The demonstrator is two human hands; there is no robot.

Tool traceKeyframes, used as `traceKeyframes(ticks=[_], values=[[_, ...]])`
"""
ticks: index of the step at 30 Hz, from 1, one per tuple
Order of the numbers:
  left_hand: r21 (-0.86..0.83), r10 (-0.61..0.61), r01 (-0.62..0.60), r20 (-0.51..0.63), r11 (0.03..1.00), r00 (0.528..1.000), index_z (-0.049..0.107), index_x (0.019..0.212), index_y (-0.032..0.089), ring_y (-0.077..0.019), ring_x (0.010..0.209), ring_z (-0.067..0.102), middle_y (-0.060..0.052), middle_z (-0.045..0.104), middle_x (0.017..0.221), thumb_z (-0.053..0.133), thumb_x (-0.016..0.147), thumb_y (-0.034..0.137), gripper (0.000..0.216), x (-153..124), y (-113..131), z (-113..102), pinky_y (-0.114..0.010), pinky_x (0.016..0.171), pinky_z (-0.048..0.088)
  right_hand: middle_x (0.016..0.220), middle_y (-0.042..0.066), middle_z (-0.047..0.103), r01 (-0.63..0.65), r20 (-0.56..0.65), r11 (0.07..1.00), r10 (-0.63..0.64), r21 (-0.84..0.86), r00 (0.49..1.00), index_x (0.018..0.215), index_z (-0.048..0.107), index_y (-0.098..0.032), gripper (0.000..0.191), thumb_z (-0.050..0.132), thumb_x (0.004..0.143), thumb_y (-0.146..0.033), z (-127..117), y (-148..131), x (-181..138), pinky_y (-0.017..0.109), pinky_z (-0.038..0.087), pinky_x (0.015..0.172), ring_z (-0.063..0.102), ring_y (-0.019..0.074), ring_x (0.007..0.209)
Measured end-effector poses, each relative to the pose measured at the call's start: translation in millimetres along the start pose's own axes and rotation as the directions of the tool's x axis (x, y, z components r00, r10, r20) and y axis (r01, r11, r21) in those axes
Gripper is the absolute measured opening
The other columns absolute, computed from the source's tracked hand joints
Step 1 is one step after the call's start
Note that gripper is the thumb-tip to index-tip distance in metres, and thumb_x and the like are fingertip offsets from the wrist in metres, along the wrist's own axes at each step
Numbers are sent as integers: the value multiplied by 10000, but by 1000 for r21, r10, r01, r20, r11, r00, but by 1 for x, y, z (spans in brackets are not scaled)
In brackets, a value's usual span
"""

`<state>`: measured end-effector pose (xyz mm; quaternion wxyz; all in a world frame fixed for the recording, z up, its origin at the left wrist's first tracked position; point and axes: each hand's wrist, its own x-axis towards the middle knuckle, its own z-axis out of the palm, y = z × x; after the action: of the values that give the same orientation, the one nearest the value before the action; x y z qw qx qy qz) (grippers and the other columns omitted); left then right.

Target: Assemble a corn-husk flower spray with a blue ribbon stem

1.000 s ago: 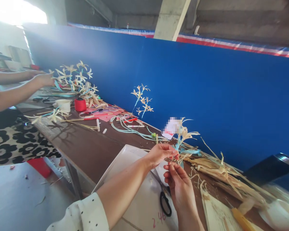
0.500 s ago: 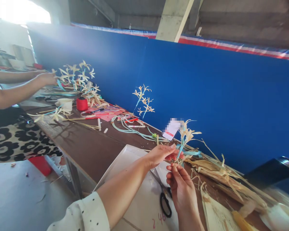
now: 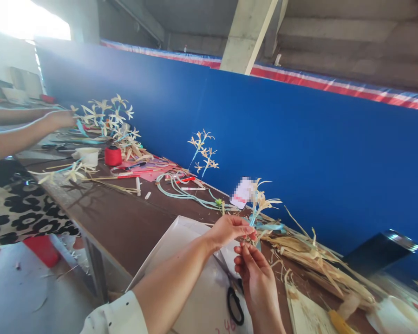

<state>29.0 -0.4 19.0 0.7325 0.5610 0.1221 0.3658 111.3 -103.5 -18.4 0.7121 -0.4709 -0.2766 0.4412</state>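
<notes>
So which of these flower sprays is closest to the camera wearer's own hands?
The pale spray rising from the left hand; the sprays before the blue panel and those farther left are farther off.

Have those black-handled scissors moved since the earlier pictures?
No. The scissors keep their place on the white tray, beside its handwritten number, though the view shifts.

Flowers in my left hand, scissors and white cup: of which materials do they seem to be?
Flowers: probably dried leaf or husk, dull; the petals are pale, thin and curling. Scissors: black handles, likely plastic; greyish blades, perhaps metal, though blurred. White cup: opaque, plain-looking; plastic or ceramic, I cannot tell which.
</notes>
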Motion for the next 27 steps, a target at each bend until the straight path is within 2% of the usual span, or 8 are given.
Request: traceKeyframes(ticks=[6, 12, 17, 21, 24, 27], values=[[7, -68, 68, 20, 998, 997, 705, 876, 92, -124, 675, 546, -106, 680, 862, 760, 590, 409, 431, 1, -1, 0, -255, 631, 404, 787, 15, 656, 34, 2, 999, -34, -5, 999, 900, 634, -180, 303, 749, 677, -352, -4, 4, 3, 166, 413, 485, 524, 67, 550], [31, 33, -31, -66, 999, 997, 690, 994, 107, -106, 667, 522, -96, 685, 830, 706, 667, 426, 458, 2, -2, -2, -241, 643, 391, 816, 42, 672, 78, -36, 991, -83, -111, 996, 895, 642, -174, 358, 754, 650, -409, -4, 7, 7, 190, 419, 467, 529, 82, 531], [-7, 45, -46, -122, 999, 992, 709, 949, 101, -104, 643, 512, -90, 679, 764, 720, 654, 411, 428, 3, 0, -2, -242, 645, 396, 808, 48, 679, 77, -28, 985, -82, -153, 996, 903, 650, -176, 364, 742, 657, -428, -6, 8, 8, 202, 433, 482, 540, 91, 533], [-15, 73, -77, -168, 997, 983, 723, 889, 102, -83, 589, 473, -75, 668, 732, 741, 627, 403, 399, 5, 1, -1, -230, 605, 372, 963, 69, 680, 71, -34, 980, -79, -186, 996, 979, 656, -198, 394, 717, 678, -443, -7, 5, 5, 262, 497, 625, 633, 175, 755], [1, 86, -88, -182, 996, 979, 724, 878, 99, -76, 585, 453, -71, 662, 727, 734, 636, 403, 388, 6, 0, 0, -224, 599, 357, 1108, 59, 641, 120, -53, 980, -130, -158, 990, 1037, 645, -228, 402, 687, 704, -450, -8, 0, 4, 299, 497, 740, 604, 224, 967], [28, 93, -89, -164, 996, 982, 723, 891, 102, -78, 598, 446, -65, 658, 720, 720, 656, 405, 384, 5, -1, 0, -223, 606, 350, 1089, 41, 644, 175, -172, 976, -195, -126, 966, 1017, 653, -233, 404, 707, 680, -448, -10, -3, 6, 261, 482, 730, 584, 203, 980]])
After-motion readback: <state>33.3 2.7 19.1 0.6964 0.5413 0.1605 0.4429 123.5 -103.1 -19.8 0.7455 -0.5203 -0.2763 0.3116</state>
